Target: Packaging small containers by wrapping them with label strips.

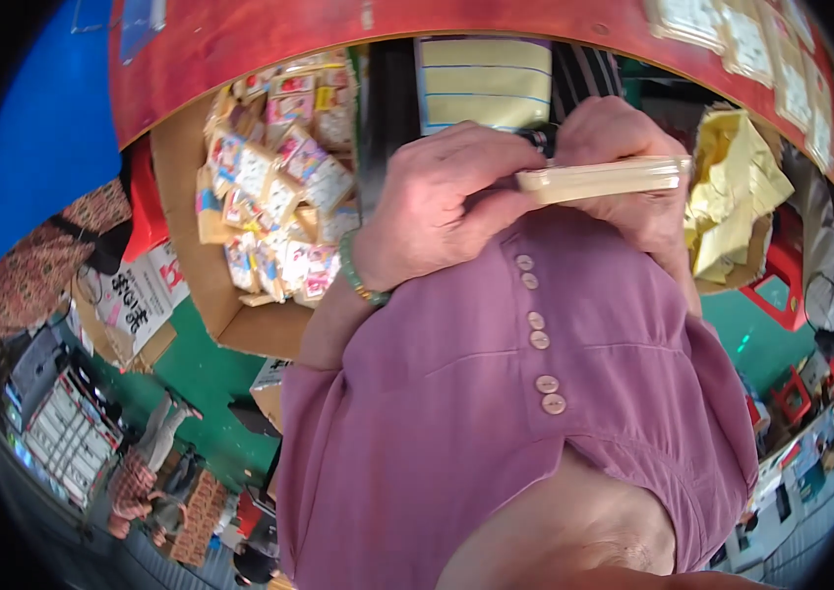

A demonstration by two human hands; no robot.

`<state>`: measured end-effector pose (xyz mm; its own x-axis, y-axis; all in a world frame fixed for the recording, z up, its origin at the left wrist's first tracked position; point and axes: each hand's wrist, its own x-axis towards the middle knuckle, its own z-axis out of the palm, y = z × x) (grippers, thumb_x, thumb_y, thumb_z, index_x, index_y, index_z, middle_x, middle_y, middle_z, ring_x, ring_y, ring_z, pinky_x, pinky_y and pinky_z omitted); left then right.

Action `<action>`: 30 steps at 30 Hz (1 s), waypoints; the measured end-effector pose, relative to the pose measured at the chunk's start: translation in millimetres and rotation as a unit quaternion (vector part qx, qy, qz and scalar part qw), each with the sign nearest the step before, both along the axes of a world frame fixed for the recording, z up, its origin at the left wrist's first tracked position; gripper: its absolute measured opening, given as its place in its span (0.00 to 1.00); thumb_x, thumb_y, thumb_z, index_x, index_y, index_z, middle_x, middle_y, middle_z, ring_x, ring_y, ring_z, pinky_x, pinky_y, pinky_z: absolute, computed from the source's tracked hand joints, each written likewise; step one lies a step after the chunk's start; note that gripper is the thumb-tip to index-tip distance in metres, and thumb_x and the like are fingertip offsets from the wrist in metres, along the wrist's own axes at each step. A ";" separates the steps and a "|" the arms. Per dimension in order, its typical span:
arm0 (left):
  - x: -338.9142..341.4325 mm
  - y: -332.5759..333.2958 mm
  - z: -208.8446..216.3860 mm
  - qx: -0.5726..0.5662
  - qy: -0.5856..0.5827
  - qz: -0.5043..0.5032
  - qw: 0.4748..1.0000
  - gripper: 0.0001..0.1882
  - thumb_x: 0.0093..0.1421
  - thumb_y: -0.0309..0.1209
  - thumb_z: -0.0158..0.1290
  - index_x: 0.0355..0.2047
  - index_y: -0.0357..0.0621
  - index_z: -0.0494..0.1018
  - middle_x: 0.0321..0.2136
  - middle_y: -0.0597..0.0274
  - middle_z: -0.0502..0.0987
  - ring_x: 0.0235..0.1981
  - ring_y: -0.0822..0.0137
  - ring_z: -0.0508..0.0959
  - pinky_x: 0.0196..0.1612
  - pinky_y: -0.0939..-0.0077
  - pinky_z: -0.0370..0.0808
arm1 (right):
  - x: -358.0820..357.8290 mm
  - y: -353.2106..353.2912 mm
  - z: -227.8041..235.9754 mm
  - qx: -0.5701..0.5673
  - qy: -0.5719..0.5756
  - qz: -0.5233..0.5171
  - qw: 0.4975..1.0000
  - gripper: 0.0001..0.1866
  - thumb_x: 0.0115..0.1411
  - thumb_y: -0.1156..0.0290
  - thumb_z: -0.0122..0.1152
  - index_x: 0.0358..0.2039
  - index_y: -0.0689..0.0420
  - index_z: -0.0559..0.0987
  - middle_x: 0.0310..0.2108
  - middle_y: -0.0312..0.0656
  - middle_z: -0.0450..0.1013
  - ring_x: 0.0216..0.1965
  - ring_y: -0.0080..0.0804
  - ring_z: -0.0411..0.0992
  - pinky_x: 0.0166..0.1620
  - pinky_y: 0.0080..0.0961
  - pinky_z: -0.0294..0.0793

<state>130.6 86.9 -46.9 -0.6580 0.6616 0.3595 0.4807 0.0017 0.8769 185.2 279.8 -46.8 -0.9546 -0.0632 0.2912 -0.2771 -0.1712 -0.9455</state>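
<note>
My left hand (446, 202), with a green bead bracelet at the wrist, pinches the left end of a flat, cream-coloured pack (604, 180) between thumb and fingers. Shiny clear film seems to cover the pack, which is seen nearly edge-on. Behind and under it, my right hand (624, 138) is curled against its right part. The right fingertips are mostly hidden. Both hands are in front of my chest, near the table's edge. Beyond them lies a pale yellow sheet (486, 84) with blue lines, partly covered by my hands.
A red table (269, 34) curves across the far side, with several film-wrapped packs (746, 44) at its right. On the left, a cardboard box (206, 285) holds many small colourful packs. Crumpled yellow paper (732, 192) fills a box on the right, beside a red stool (781, 290).
</note>
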 end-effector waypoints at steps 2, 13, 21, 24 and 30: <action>2.4 -2.9 -0.5 0.001 -0.008 0.027 1.000 0.11 0.45 0.22 0.62 0.31 0.37 0.76 0.28 0.56 0.78 0.29 0.58 0.78 0.32 0.70 0.76 | -2.7 -4.8 2.3 0.004 -0.013 -0.009 1.000 0.09 0.48 0.82 0.69 0.29 0.61 0.78 0.27 0.37 0.72 0.29 0.24 0.69 0.32 0.21 0.68; 19.6 -83.1 -5.9 -0.051 -0.065 0.243 0.967 0.09 0.56 0.25 0.58 0.37 0.35 0.77 0.30 0.59 0.79 0.31 0.70 0.78 0.36 0.77 0.73 | -19.9 -20.4 11.8 0.055 -0.079 0.071 0.993 0.18 0.49 0.81 0.65 0.42 0.65 0.77 0.45 0.47 0.74 0.45 0.31 0.71 0.48 0.23 0.69; 12.3 -207.2 -29.3 -0.046 -0.255 0.444 0.858 0.17 0.62 0.29 0.53 0.49 0.33 0.72 0.38 0.61 0.78 0.36 0.77 0.75 0.41 0.83 0.71 | -4.7 3.3 -9.9 0.032 -0.195 0.015 0.980 0.10 0.55 0.82 0.60 0.39 0.65 0.78 0.36 0.41 0.75 0.39 0.25 0.71 0.45 0.19 0.70; 5.0 -209.4 -45.8 -0.066 -0.233 0.520 0.820 0.29 0.62 0.36 0.54 0.59 0.33 0.61 0.47 0.51 0.75 0.44 0.66 0.76 0.47 0.74 0.72 | 2.4 9.9 -20.1 0.059 -0.201 -0.040 0.977 0.08 0.57 0.81 0.59 0.38 0.64 0.79 0.35 0.39 0.75 0.38 0.23 0.72 0.44 0.19 0.71; 5.5 -168.4 -83.3 -0.412 -0.013 0.432 0.802 0.45 0.56 0.52 0.56 0.63 0.33 0.53 0.63 0.31 0.47 0.66 0.41 0.48 0.65 0.53 0.50 | 10.5 22.5 -46.3 0.199 -0.215 -0.082 0.953 0.08 0.58 0.79 0.58 0.39 0.64 0.78 0.34 0.39 0.76 0.37 0.23 0.73 0.42 0.19 0.72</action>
<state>136.1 -81.6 -130.2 -0.9991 -0.0397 0.0136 -0.0305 0.9091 0.4155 195.8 302.4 -93.1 -0.9868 0.0725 -0.1447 0.1579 0.2370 -0.9586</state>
